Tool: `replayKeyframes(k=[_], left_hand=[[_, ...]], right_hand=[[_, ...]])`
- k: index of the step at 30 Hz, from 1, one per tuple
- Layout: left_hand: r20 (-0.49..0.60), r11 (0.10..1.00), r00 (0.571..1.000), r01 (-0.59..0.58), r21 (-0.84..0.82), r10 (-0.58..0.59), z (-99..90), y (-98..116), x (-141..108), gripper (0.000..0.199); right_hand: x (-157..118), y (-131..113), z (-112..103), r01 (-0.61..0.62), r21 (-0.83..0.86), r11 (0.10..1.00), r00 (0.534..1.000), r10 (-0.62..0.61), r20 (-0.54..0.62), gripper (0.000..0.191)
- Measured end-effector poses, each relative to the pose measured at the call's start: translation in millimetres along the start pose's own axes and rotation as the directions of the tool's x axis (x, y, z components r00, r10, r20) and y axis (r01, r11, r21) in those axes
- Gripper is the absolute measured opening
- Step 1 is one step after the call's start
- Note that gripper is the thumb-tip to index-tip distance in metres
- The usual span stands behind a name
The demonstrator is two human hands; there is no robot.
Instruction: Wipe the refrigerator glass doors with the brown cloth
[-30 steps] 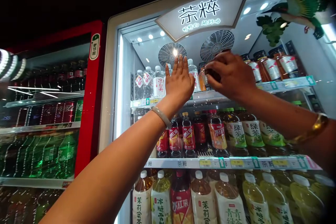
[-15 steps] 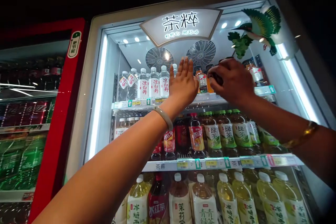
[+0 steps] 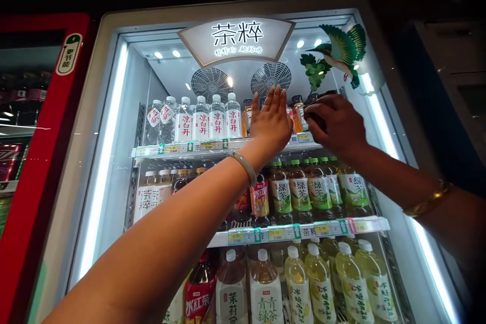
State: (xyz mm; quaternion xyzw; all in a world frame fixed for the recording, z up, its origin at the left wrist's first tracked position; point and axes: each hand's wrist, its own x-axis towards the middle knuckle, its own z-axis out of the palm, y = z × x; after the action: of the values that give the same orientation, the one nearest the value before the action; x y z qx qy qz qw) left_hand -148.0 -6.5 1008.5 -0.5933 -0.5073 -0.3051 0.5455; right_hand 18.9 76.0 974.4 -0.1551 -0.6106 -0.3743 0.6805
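My left hand [image 3: 271,121], a bangle at its wrist, is raised with its fingers straight and close together, palm toward the glass front of a lit drinks cooler [image 3: 110,96]. It appears to lie flat on the glass. To its right, my right hand [image 3: 337,124] has its fingers curled in a pinch. Something dark shows at those fingers, too dim to name. Above the right hand are a green bird picture [image 3: 345,50] and a green leaf picture [image 3: 315,68]. A fan-shaped lit sign [image 3: 237,43] is over the left hand.
Behind the glass, water bottles [image 3: 201,119] line the top shelf, green tea bottles [image 3: 299,190] the middle one, and pale yellow drink bottles [image 3: 321,283] the bottom one. A red-framed cooler [image 3: 41,162] stands at the left. Round fan grilles [image 3: 271,78] are inside at the top.
The view has shifted to the right, so the cooler, sign and bottles sit further left. Against the cooler, both hands are further right. Their shapes look much the same.
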Motion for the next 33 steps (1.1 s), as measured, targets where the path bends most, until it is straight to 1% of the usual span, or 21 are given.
replayKeyframes(k=[1,3,5,6,8,10,11,13,15,17,19,20,22,23,25,27,29,31,33], left_hand=[[0.0,1.0,1.0,-0.001,-0.01,0.001,1.8,5,2,0.067],[0.004,1.0,1.0,0.01,-0.024,-0.01,4.7,15,8,0.067],[0.008,1.0,1.0,0.01,-0.027,-0.01,7.4,25,14,0.067],[0.008,1.0,1.0,0.001,-0.027,-0.001,9.0,31,17,0.067],[0.009,0.999,1.0,-0.026,-0.026,0.026,13.0,44,18,0.067],[0.016,0.998,0.998,-0.058,-0.025,0.058,17.8,59,15,0.067],[0.021,0.997,0.997,-0.075,-0.024,0.075,20.4,66,12,0.067],[0.023,0.993,0.993,-0.115,-0.024,0.115,25.6,79,7,0.067],[0.027,0.991,0.991,-0.131,-0.03,0.131,30.2,89,6,0.066],[0.029,0.993,0.994,-0.106,-0.043,0.108,33.5,95,9,0.066],[0.031,0.996,0.997,-0.071,-0.054,0.073,36.0,99,15,0.066],[0.029,0.996,0.997,-0.065,-0.058,0.067,37.1,101,17,0.066],[0.024,0.995,0.997,-0.077,-0.06,0.079,39.4,104,20,0.067],[0.023,0.994,0.996,-0.09,-0.061,0.092,40.7,105,20,0.067],[0.014,0.992,0.993,-0.113,-0.063,0.115,43.5,108,17,0.066],[0.0,0.989,0.991,-0.135,-0.067,0.135,46.1,110,13,0.065],[-0.01,0.987,0.989,-0.147,-0.066,0.146,47.9,111,11,0.065],[-0.011,0.986,0.988,-0.155,-0.057,0.155,48.4,112,11,0.064],[-0.004,0.987,0.988,-0.153,-0.049,0.153,47.5,112,11,0.064]], right_hand=[[-1,-2,0,0.04,0.01,0.999,0.999,-0.041,0.021,0.029],[6,-1,0,0.119,0.026,0.993,0.99,-0.12,0.071,0.03],[21,12,0,0.143,0.029,0.989,0.984,-0.145,0.106,0.032],[27,21,-2,0.121,0.022,0.992,0.987,-0.123,0.107,0.033],[30,41,-7,0.02,-0.008,1.0,0.997,-0.019,0.076,0.033],[18,55,-15,-0.09,-0.047,0.995,0.995,0.092,0.034,0.032],[9,58,-18,-0.124,-0.061,0.99,0.992,0.125,0.02,0.032],[-12,57,-24,-0.134,-0.074,0.988,0.991,0.135,0.01,0.032],[-23,54,-26,-0.101,-0.075,0.992,0.995,0.102,0.018,0.033],[-21,55,-25,-0.054,-0.067,0.996,0.997,0.058,0.05,0.034],[-9,66,-25,-0.023,-0.05,0.998,0.996,0.027,0.086,0.034],[-2,75,-26,-0.029,-0.042,0.999,0.996,0.032,0.087,0.034],[3,94,-29,-0.086,-0.041,0.995,0.995,0.088,0.05,0.032],[1,103,-32,-0.13,-0.048,0.99,0.991,0.131,0.018,0.031],[-13,112,-38,-0.219,-0.067,0.973,0.976,0.217,-0.035,0.031],[-34,107,-42,-0.279,-0.089,0.956,0.96,0.275,-0.052,0.032],[-48,91,-43,-0.289,-0.109,0.951,0.957,0.286,-0.044,0.031],[-48,75,-41,-0.225,-0.112,0.968,0.974,0.227,0.001,0.031],[-35,68,-37,-0.13,-0.095,0.987,0.989,0.136,0.06,0.032]])
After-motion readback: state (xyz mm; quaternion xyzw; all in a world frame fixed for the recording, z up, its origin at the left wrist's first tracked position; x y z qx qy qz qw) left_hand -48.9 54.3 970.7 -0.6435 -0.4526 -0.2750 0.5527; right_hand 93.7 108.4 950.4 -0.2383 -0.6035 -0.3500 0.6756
